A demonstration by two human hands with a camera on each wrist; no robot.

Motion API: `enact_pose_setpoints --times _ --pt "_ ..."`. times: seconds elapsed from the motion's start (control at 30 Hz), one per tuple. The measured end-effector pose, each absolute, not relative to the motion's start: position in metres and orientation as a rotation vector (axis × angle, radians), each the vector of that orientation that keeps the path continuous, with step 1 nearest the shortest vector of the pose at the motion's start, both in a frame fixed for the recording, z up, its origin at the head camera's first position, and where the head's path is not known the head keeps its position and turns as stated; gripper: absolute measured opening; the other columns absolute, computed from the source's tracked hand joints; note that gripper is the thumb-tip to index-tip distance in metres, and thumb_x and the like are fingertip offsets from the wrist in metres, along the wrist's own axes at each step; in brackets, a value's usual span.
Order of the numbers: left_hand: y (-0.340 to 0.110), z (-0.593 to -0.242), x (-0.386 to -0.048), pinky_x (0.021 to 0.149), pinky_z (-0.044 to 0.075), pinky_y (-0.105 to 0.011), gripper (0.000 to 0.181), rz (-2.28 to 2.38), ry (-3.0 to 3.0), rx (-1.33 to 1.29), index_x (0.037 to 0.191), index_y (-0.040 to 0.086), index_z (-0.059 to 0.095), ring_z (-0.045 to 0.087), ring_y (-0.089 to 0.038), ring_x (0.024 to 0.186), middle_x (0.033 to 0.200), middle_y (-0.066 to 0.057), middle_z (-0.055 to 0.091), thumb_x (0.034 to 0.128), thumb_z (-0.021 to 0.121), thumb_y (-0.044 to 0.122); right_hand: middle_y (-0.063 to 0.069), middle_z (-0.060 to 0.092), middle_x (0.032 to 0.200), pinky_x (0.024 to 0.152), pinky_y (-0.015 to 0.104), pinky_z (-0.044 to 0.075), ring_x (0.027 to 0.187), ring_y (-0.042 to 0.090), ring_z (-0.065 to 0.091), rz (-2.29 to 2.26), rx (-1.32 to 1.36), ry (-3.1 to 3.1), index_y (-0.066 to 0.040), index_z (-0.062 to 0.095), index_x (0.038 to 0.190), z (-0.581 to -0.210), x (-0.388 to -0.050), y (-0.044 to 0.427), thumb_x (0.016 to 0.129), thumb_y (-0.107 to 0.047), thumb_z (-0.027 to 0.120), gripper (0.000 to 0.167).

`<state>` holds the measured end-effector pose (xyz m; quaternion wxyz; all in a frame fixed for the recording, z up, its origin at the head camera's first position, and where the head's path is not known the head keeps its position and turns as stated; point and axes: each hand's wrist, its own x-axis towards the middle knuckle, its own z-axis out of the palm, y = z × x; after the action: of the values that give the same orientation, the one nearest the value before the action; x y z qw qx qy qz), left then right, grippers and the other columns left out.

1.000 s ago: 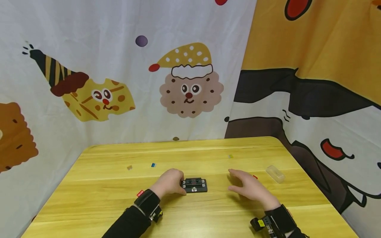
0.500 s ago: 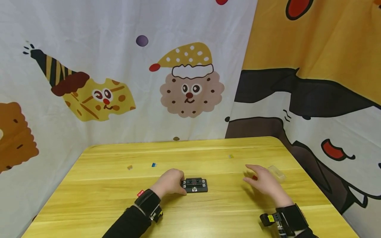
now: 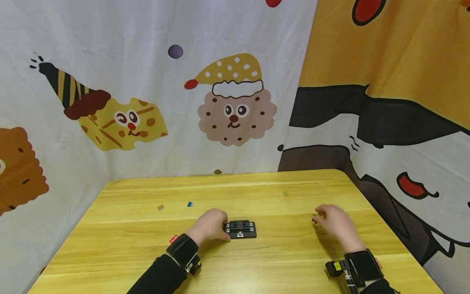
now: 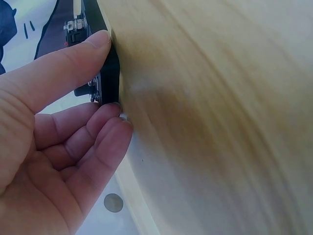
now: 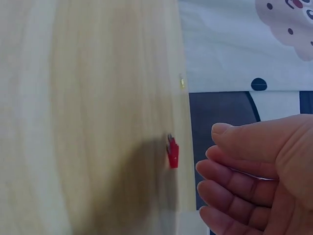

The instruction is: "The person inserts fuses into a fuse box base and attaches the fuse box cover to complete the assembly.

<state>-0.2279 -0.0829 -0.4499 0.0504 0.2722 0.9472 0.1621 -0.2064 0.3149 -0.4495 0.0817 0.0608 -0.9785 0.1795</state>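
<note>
A black block-shaped device (image 3: 242, 230) with metal terminals lies on the wooden table, and the left hand (image 3: 210, 226) grips its left end. In the left wrist view, the thumb and fingertips of this hand (image 4: 54, 161) hold the device's black base (image 4: 111, 73). Toward the right of the table, the right hand (image 3: 338, 226) is beside a small red piece (image 3: 314, 221). The right wrist view has this hand (image 5: 274, 196) with bent fingers, thumb apart from them, separate from the red piece (image 5: 173, 154), which has a metal tip.
Small blue (image 3: 190, 204), brown (image 3: 160, 207) and yellow-green (image 3: 285, 193) pieces lie farther back on the table (image 3: 121, 253). A clear plastic box (image 5: 191, 223) is mostly hidden behind the right hand in the head view. A printed curtain (image 3: 147, 163) hangs behind the table.
The right hand has moved right across the table to beside the red piece, its fingers drawn closer together. The left hand and the black device have stayed in place.
</note>
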Motion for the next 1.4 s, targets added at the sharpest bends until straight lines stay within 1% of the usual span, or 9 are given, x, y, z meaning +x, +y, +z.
enact_pose_setpoints --times 0.1,0.23,0.4,0.63,0.73,1.13,1.4 --pt "-0.0833 -0.4492 -0.2279 0.068 0.045 -0.029 0.042 0.49 2.888 0.838 0.084 0.007 0.067 0.048 -0.011 0.067 0.074 0.006 0.057 0.0648 0.093 0.034 0.012 0.068 0.09 0.075 0.052 0.049 0.087 0.036 0.062 0.535 0.137 -2.958 0.003 0.069 0.106 -0.4508 -0.2076 0.317 0.088 -0.017 0.074 0.028" --pt "-0.0828 -0.4489 -0.2283 0.068 0.045 -0.029 0.042 0.487 2.888 0.843 0.084 0.008 0.067 0.048 -0.011 0.066 0.073 0.007 0.057 0.0648 0.093 0.035 0.008 0.067 0.087 0.073 0.05 0.048 0.084 0.032 0.061 0.509 0.104 -2.986 0.002 0.069 0.102 -0.4516 -0.2081 0.3176 0.088 -0.019 0.075 0.026" --pt "-0.0822 -0.4501 -0.2285 0.067 0.044 -0.028 0.041 0.489 2.885 0.831 0.083 0.009 0.066 0.047 -0.011 0.066 0.072 0.008 0.055 0.0652 0.093 0.035 0.008 0.068 0.087 0.072 0.048 0.049 0.08 0.03 0.064 0.523 0.098 -3.007 0.001 0.069 0.099 -0.4513 -0.2072 0.3161 0.088 -0.02 0.074 0.024" --pt "-0.0822 -0.4499 -0.2276 0.066 0.044 -0.028 0.041 0.504 2.893 0.84 0.079 0.009 0.065 0.048 -0.011 0.065 0.07 0.008 0.054 0.0634 0.094 0.034 0.008 0.067 0.089 0.072 0.047 0.049 0.081 0.029 0.063 0.529 0.072 -3.046 -0.005 0.07 0.095 -0.4552 -0.2094 0.3158 0.087 -0.02 0.074 0.017" --pt "-0.0819 -0.4496 -0.2271 0.066 0.044 -0.028 0.041 0.504 2.891 0.829 0.078 0.009 0.064 0.048 -0.01 0.065 0.07 0.008 0.054 0.0634 0.094 0.034 0.009 0.067 0.089 0.073 0.048 0.049 0.081 0.03 0.063 0.519 0.071 -3.053 -0.005 0.069 0.094 -0.4574 -0.2113 0.3162 0.087 -0.019 0.075 0.017" --pt "-0.0821 -0.4513 -0.2276 0.066 0.044 -0.028 0.041 0.517 2.883 0.806 0.079 0.01 0.064 0.048 -0.011 0.065 0.07 0.008 0.054 0.0633 0.093 0.034 0.006 0.065 0.084 0.068 0.042 0.047 0.073 0.023 0.059 0.49 0.012 -3.094 -0.007 0.066 0.089 -0.4546 -0.2136 0.3117 0.087 -0.02 0.075 0.016" --pt "-0.0829 -0.4507 -0.2263 0.066 0.044 -0.028 0.041 0.539 2.887 0.81 0.08 0.009 0.065 0.048 -0.011 0.065 0.071 0.007 0.055 0.0629 0.094 0.032 0.004 0.062 0.081 0.066 0.042 0.046 0.071 0.021 0.057 0.461 -0.015 -3.121 -0.007 0.064 0.087 -0.4553 -0.2155 0.3096 0.088 -0.018 0.074 0.015"
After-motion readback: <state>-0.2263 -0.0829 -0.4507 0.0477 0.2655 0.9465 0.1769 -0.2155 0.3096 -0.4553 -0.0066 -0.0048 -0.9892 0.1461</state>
